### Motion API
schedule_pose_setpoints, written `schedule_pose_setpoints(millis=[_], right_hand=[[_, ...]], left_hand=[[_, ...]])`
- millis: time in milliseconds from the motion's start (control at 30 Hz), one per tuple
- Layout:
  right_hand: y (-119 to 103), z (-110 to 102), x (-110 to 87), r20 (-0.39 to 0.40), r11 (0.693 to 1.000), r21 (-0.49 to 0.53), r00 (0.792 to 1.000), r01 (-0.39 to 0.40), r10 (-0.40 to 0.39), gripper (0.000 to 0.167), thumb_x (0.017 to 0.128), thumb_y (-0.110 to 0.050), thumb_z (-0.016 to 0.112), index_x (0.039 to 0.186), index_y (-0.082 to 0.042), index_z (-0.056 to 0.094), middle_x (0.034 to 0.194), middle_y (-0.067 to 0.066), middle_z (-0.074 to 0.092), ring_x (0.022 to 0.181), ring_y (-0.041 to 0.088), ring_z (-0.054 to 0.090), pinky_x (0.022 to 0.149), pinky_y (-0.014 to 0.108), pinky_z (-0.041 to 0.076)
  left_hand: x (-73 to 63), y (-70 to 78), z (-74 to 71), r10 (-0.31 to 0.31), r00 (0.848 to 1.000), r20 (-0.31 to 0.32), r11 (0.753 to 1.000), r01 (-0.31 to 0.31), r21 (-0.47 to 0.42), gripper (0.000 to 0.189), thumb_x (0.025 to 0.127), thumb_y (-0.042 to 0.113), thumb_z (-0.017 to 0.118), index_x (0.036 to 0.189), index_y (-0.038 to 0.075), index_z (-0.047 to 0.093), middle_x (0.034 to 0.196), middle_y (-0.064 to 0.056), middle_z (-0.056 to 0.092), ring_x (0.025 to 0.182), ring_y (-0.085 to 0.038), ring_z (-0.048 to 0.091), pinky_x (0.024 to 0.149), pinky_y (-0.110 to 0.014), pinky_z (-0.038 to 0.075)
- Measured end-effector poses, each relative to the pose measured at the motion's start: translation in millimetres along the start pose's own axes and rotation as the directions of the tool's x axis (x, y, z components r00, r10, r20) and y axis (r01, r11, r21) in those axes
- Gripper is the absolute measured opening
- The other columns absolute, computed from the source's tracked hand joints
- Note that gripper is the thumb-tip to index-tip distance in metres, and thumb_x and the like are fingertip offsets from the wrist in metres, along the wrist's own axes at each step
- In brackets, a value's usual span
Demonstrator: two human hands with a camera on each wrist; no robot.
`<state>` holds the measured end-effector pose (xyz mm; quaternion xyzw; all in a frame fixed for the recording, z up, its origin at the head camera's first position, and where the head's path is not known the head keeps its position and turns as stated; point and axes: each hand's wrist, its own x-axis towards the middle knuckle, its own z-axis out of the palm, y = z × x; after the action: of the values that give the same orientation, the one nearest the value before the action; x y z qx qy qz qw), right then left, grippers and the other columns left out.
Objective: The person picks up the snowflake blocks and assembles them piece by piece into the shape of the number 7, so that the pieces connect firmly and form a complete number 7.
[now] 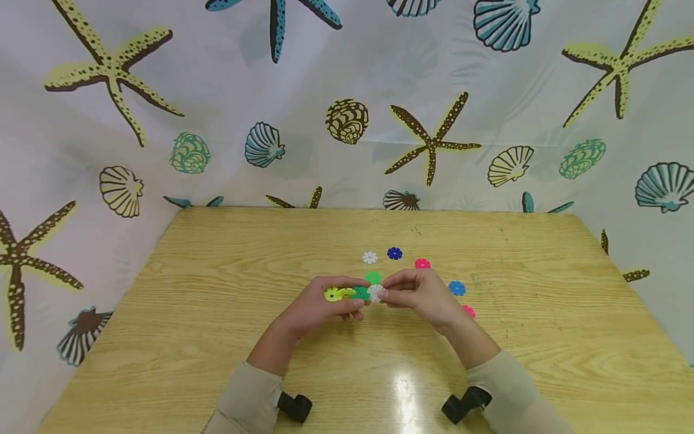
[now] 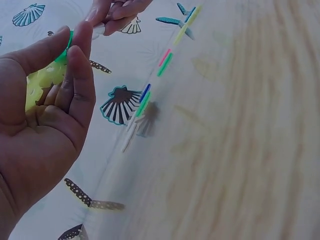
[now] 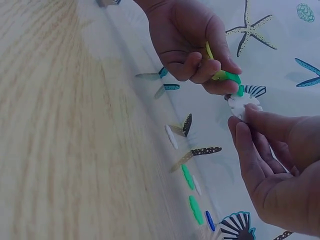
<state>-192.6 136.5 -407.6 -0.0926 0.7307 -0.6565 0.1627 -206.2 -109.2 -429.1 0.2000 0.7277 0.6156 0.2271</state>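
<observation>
My left hand (image 1: 315,306) holds a short chain of notched plastic discs between thumb and fingers. Two yellow discs (image 1: 333,295) lie toward the palm, and a green disc (image 1: 360,293) sits at the fingertips. My right hand (image 1: 422,296) pinches a white notched disc (image 3: 242,106) by its edge between thumb and fingers. In the right wrist view the white disc meets the edge of the green disc (image 3: 240,90). Both hands are close together above the table, fingertips nearly touching. In the left wrist view, the left hand (image 2: 50,105) covers part of the yellow discs (image 2: 42,82).
Loose discs lie on the wooden table (image 1: 217,259) beyond and right of the hands: light green (image 1: 372,277), white (image 1: 370,257), dark blue (image 1: 394,253), pink (image 1: 422,263) and blue (image 1: 457,288). Another pink disc (image 1: 468,311) is partly behind the right wrist. A shell-and-starfish curtain (image 1: 303,84) hangs behind.
</observation>
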Motion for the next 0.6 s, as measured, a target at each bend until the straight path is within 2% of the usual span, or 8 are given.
schedule_pose_setpoints(millis=[133,333,433,600], right_hand=[[1.7,3.5,0.7,-0.030,1.000,-0.019,1.000,0.006,-0.006,0.024,0.090,-0.005,0.073,0.109,0.008,0.069,0.096,0.007,0.076,0.094,0.032,0.073,0.087,0.040,0.062],[2.9,5.6,1.0,-0.035,0.999,-0.037,0.999,0.013,-0.014,0.021,0.090,-0.006,0.073,0.107,0.007,0.070,0.095,0.008,0.075,0.095,0.035,0.072,0.085,0.035,0.062],[1.5,6.8,0.3,-0.036,0.999,-0.040,0.999,0.015,-0.016,0.020,0.090,-0.005,0.073,0.105,0.007,0.071,0.093,0.007,0.075,0.096,0.035,0.072,0.084,0.033,0.061],[0.1,9.1,-2.3,-0.053,1.000,-0.024,0.999,0.007,-0.008,0.019,0.089,-0.002,0.072,0.105,0.008,0.070,0.094,0.009,0.075,0.095,0.034,0.073,0.084,0.034,0.062]], left_hand=[[0.1,-1.2,-0.5,-0.006,1.000,0.013,0.999,0.007,-0.037,0.041,0.095,0.021,0.069,0.134,0.010,0.063,0.111,-0.030,0.069,0.089,-0.024,0.075,0.082,-0.038,0.063],[-0.5,-1.2,1.0,-0.012,1.000,0.005,0.999,0.012,-0.048,0.041,0.095,0.019,0.070,0.134,0.008,0.064,0.110,-0.030,0.069,0.091,-0.029,0.075,0.082,-0.038,0.063],[-1.3,-0.7,1.6,-0.013,1.000,-0.003,0.999,0.013,-0.045,0.039,0.095,0.016,0.069,0.133,0.008,0.064,0.109,-0.026,0.071,0.091,-0.034,0.074,0.081,-0.036,0.063],[-0.6,-0.4,2.9,-0.006,1.000,0.001,0.999,0.006,-0.049,0.038,0.095,0.013,0.068,0.132,0.006,0.064,0.112,-0.017,0.074,0.089,-0.032,0.073,0.079,-0.034,0.062]])
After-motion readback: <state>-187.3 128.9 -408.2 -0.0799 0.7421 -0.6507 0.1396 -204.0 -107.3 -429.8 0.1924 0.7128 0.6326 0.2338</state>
